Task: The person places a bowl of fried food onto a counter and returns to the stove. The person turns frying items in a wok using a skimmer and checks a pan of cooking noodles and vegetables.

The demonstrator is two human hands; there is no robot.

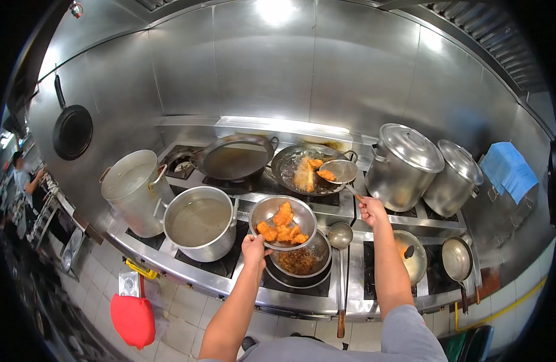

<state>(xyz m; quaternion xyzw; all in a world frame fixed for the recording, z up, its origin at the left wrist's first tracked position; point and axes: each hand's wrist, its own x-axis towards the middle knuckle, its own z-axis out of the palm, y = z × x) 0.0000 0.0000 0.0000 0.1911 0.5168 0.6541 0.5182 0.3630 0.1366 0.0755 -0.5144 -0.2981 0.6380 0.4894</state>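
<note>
My left hand point(254, 251) is closed on the rim of a round metal bowl point(309, 216) with several pieces of orange fried food point(282, 224) in it. Below that bowl sits a pan point(324, 256) with brown bits. In my right hand point(372, 211) is the handle of a wire strainer point(344, 171), fingers wrapped round it. A piece of fried food point(325, 175) lies in the strainer, which is over the right side of a wok point(285, 166) of bubbling oil. More golden pieces point(303, 175) float in that oil.
A wide pot point(199, 217) of liquid and a taller pot point(133, 181) stand left. Behind is another wok point(235, 160). Lidded stockpots point(404, 166) stand right. A long-handled ladle point(340, 235) rests on the stove's front, beside a pan point(415, 265). A person point(27, 181) stands far left.
</note>
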